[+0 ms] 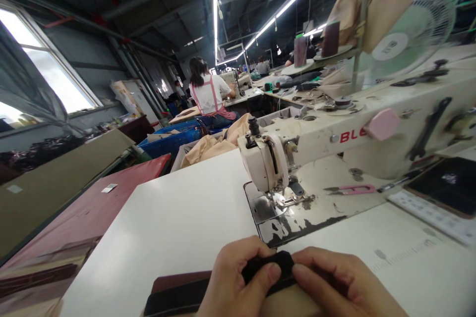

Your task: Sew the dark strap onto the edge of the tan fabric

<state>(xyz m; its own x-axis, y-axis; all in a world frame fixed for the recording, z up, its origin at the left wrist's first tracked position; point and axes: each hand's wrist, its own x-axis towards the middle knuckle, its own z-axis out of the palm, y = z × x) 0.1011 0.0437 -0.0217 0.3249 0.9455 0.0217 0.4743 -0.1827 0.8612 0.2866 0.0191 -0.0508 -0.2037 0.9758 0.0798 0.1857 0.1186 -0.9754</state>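
Two hands, head view: both yours, low centre, meeting on one piece of black material at the counter's near edge.
Left hand (232, 282): fingers closed, thumb tip pressed on top of the black strip (266, 263), pinching it.
Right hand (344, 285): fingers closed on the same strip from the other side, fingertips touching the left thumb.
Black strip: small dark folded piece, held between both hands just above the counter (178, 218), straight in front of the needle area.
Dark pieces (178, 292): flat brown and black pieces under your left wrist, running off toward the bottom left.
Sewing machine (334, 138): white, worn, red letters "BLE" on the arm; head and presser foot sit just beyond your hands.
Needle plate (267, 208): metal, paint chipped around it, near your hands but not touching.
Pink snips (353, 189): lying on the machine bed, right of the foot.
Phone (446, 183): dark screen, lying flat at far right on the counter.
Fan (409, 34): pale green, behind the machine, upper right.
Thread cones (316, 47): two dark ones on stands behind the machine.
Red counter (92, 208): left of yours, well apart from your hands.
Blue crate (174, 141): beyond the counter, tan fabric (215, 143) heaped beside it.
Other person (208, 91): seated farther down the row, back turned, pink apron straps.
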